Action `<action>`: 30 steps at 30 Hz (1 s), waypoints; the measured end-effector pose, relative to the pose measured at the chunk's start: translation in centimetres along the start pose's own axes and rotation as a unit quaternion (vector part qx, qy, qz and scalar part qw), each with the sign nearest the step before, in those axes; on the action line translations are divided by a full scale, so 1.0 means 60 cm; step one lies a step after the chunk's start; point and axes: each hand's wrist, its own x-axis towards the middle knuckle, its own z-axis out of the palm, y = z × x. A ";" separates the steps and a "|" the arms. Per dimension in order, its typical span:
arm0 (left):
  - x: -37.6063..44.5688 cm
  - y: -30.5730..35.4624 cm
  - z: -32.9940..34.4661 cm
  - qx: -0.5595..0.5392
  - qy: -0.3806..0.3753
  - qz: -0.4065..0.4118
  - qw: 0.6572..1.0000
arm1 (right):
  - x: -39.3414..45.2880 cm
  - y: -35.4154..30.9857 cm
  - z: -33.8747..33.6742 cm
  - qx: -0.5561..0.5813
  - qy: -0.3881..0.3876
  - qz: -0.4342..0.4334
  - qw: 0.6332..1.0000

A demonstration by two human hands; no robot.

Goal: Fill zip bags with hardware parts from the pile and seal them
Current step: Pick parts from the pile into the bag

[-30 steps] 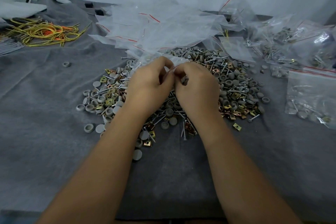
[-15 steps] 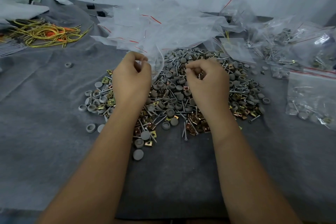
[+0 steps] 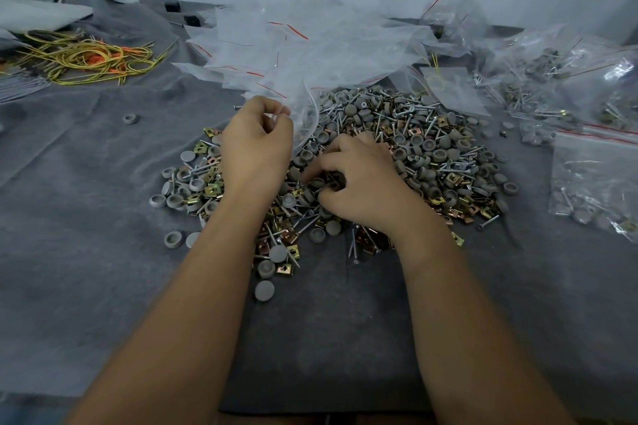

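Head view: the left hand (image 3: 257, 145) sits at centre frame, its thumb and fingers curled and pinching the edge of a clear zip bag (image 3: 303, 121). The bag hangs with its long axis running from the hand toward the upper right, where it merges with the heap of empty zip bags (image 3: 303, 45); which way its mouth points cannot be told. The right hand (image 3: 359, 183) lies just right of centre, fingers curled down into the pile of hardware parts (image 3: 414, 155), gripping at grey caps (image 3: 438, 155), though exactly what it holds is hidden under the fingers. The pile spreads across the middle of the frame on the grey felt cloth (image 3: 86, 217), mixing caps, screws (image 3: 355, 248) lying at all angles and brass-coloured clips (image 3: 210, 190). A filled, sealed bag (image 3: 593, 179) lies flat at the right edge, its red zip line toward the top of the frame, with more filled bags (image 3: 559, 79) at upper right. Yellow and orange wire ties (image 3: 89, 59) lie at upper left. No readable writing or labels show anywhere.
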 end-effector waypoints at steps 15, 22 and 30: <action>0.000 -0.002 0.002 0.022 -0.017 -0.002 1.000 | -0.006 0.005 0.003 -0.040 -0.023 -0.022 0.999; 0.000 -0.002 0.002 0.015 -0.025 -0.002 1.000 | 0.000 0.005 0.000 -0.031 0.034 -0.014 0.999; 0.000 -0.001 0.002 0.016 -0.025 -0.001 1.000 | 0.001 0.005 -0.006 0.056 0.117 0.006 0.992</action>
